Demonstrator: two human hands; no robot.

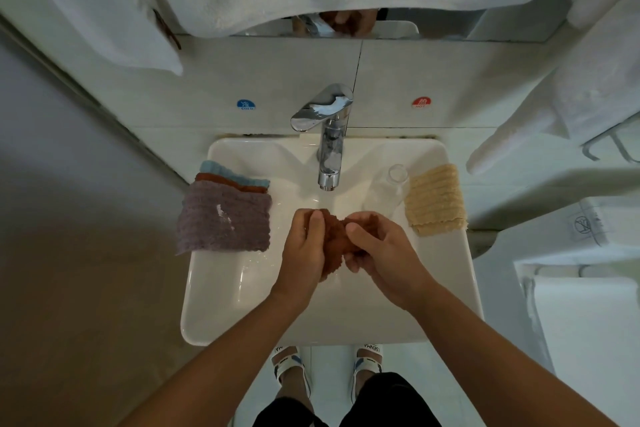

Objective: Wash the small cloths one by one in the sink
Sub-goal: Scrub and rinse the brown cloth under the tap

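- A purple cloth (223, 217) is draped over the left rim of the sink (221, 302), with a rust cloth and a blue cloth stacked under it.
- A bunched brown cloth (335, 239) is held over the basin, below the faucet (327, 135).
- The left hand (304, 253) is curled on it, fingers clamped.
- The right hand (384, 253) is likewise clamped on it.
- A yellow cloth (435, 199) is laid on the right rim.

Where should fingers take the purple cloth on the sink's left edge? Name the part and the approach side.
Pinch the purple cloth at its near right corner, coming from the basin side. It lies flat atop the stack on the sink rim, and that corner sits clear of the cloths beneath it.
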